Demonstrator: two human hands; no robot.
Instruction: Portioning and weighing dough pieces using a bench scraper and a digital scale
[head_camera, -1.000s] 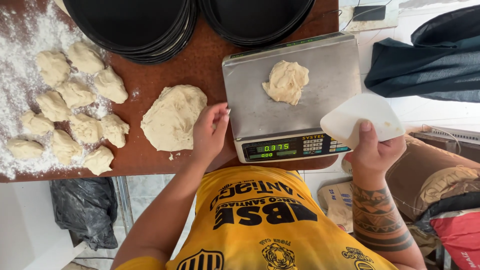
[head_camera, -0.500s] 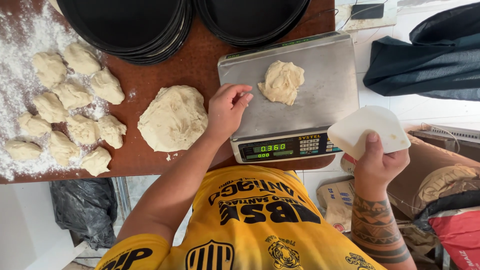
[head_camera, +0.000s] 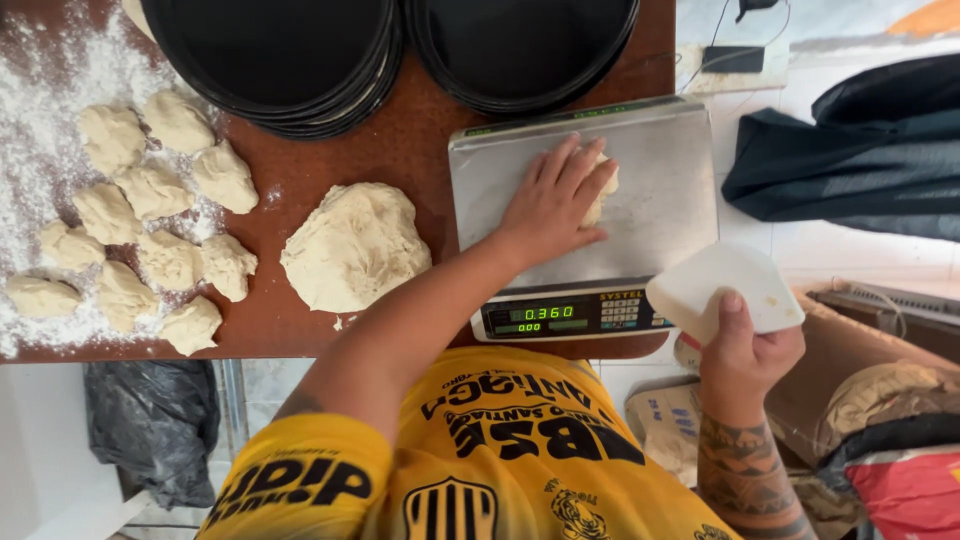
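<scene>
- My left hand (head_camera: 552, 205) lies spread, palm down, over the dough piece (head_camera: 600, 195) on the steel pan of the scale (head_camera: 660, 190); the fingers cover most of it and only its right edge shows. They curl lightly around it, though I cannot tell whether they grip it or only press on it.
- My right hand (head_camera: 740, 355) is clenched around a white plastic scraper (head_camera: 725, 290), held off the desk edge just to the right of the scale's lit display.
- Done so far, as I judge it: ten or so portioned dough pieces (head_camera: 150, 220) sit in a loose cluster on the floured left part of the desk (head_camera: 420, 150), some of them touching one another.
- In hand now: one more portion is on the scale and the display shows a reading, so I take this piece to be at the weighing step.
- Left to do: the large dough mass (head_camera: 355, 245) lies on the bare desk between the cluster and the scale. It looks good for several more portions, so I judge the portioning well along, perhaps past halfway.
- The stacked black round pans (head_camera: 280, 50) at the far edge of the desk hold no dough that I can see.
- A dark folded cloth (head_camera: 860, 150) lies on the white surface to the right, well apart from the work.
</scene>
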